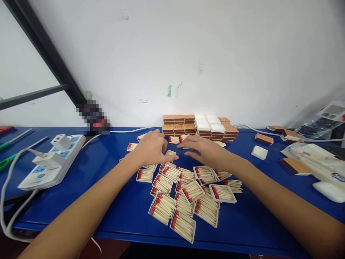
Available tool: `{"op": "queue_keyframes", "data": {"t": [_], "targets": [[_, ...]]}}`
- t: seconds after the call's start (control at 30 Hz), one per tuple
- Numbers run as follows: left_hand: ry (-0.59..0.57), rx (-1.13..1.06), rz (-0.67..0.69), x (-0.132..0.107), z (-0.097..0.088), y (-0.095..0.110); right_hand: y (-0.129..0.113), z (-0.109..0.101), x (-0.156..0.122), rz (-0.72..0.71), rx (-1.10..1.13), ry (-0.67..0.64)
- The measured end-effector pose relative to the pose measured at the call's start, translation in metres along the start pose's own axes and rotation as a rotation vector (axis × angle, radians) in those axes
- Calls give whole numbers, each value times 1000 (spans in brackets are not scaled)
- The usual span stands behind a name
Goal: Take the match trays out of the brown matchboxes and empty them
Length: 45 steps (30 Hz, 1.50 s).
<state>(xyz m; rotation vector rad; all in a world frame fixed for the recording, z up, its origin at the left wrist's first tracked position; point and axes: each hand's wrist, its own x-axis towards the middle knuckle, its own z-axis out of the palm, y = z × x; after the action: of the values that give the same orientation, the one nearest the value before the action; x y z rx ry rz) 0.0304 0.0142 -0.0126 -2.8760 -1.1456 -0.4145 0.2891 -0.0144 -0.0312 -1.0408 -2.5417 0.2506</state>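
Several open white trays of red-tipped matches (185, 196) lie scattered on the blue table (121, 212). My left hand (152, 147) reaches over the far end of the pile, fingers curled and thumb pinched by a small tray (170, 153). My right hand (203, 149) is palm down beside it, fingers stretched toward the left hand, hovering over the trays. Behind both hands stands a stack of brown and white matchbox sleeves (199, 127) against the wall.
A white power strip (51, 162) with plugged adapters and cables sits at the left. Green-handled tools (8, 153) lie at the far left. Loose sleeves (262, 139), a white box (259, 152) and plastic packets (312, 158) lie at the right.
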Motion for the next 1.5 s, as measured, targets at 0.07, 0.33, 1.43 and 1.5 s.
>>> {"op": "queue_keyframes", "data": {"t": [0.07, 0.33, 1.43, 1.5], "targets": [[-32, 15, -18, -1, 2, 2, 1, 6, 0, 4, -25, -19], [-57, -93, 9, 1, 12, -2, 5, 7, 8, -9, -69, -6], [35, -135, -31, 4, 26, -22, 1, 20, 46, 113, -246, 11], [67, -130, -49, 4, 28, -22, 4, 21, 47, 147, -278, 49]]}}
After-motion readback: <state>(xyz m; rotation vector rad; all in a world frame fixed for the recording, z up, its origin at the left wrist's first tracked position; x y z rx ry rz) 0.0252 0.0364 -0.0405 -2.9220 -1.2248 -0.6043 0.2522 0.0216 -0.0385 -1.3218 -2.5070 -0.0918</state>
